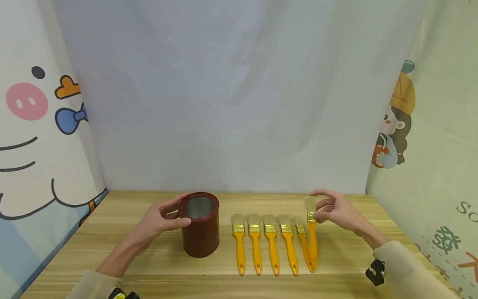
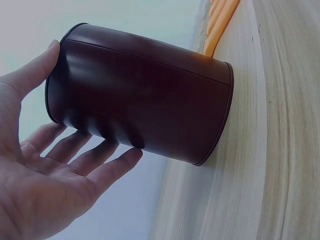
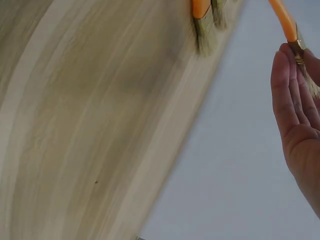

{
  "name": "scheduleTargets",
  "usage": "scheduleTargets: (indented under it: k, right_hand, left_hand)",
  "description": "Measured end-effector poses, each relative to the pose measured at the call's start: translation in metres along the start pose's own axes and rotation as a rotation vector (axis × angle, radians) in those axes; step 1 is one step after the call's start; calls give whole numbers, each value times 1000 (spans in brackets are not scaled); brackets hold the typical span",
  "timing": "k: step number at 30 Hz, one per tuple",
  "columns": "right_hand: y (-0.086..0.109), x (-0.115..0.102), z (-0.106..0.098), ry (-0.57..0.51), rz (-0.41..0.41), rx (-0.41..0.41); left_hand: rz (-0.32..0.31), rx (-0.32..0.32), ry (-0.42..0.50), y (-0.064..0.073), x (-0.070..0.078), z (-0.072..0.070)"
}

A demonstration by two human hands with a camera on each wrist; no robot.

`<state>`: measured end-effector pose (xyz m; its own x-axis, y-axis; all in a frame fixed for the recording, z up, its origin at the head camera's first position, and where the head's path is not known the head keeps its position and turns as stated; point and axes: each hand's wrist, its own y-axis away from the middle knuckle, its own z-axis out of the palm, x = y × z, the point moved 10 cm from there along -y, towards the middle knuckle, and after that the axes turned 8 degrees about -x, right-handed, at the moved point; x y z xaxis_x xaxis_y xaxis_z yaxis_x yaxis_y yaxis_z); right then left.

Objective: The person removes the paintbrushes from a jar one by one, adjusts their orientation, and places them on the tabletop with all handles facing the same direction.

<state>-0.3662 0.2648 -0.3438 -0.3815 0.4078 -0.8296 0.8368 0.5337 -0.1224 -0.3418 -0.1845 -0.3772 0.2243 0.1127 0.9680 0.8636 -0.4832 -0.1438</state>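
Note:
A dark red cylindrical container stands upright on the wooden table, its mouth open at the top. My left hand holds it near the rim, thumb on the front and fingers round the far side; the left wrist view shows the thumb at the rim and fingertips along the wall. With my right hand I pinch a paintbrush by its gold metal band, bristles up and yellow handle pointing down. In the right wrist view this paintbrush is partly out of frame.
Several yellow-handled paintbrushes lie in a row between the container and my right hand, bristles toward the back. A narrower brush lies at the row's right end, close to the held one. A pale cloth hangs behind the table.

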Motion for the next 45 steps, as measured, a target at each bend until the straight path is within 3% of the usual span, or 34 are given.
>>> scheduleTargets:
  k: [12,28,35,45]
  right_hand:
    - [7,48,-4,-106,93,-98]
    - [1,91,-1,-39,195,-137]
    - [1,98,-2,36,236,-156]
    - [-1,95,3,119,177,-184]
  left_hand:
    - [-17,14,-5,1,-1,0]
    - [-20,12,0,1,1,1]
    - [-14,11,5,0,1,3]
    - [5,3,-7,0,3,4]
